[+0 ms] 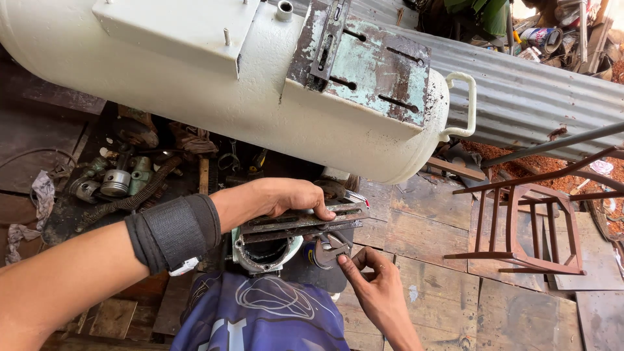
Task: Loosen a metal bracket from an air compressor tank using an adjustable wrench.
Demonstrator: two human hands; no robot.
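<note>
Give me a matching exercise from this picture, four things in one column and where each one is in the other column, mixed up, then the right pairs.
Things:
1. large cream-white metal tank
2. rusty red metal frame
3. slotted grey metal bracket
4. black wrist wrap

Places:
A. under the left hand
B. on the left forearm
C. across the top of the view
D. on the wooden boards at right

Pairs: 1-C, 2-D, 3-A, 4-B

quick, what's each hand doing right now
Left hand: closed over the slotted metal plate, pressing it down.
Right hand: fingertips pinching the adjustable wrench.
</note>
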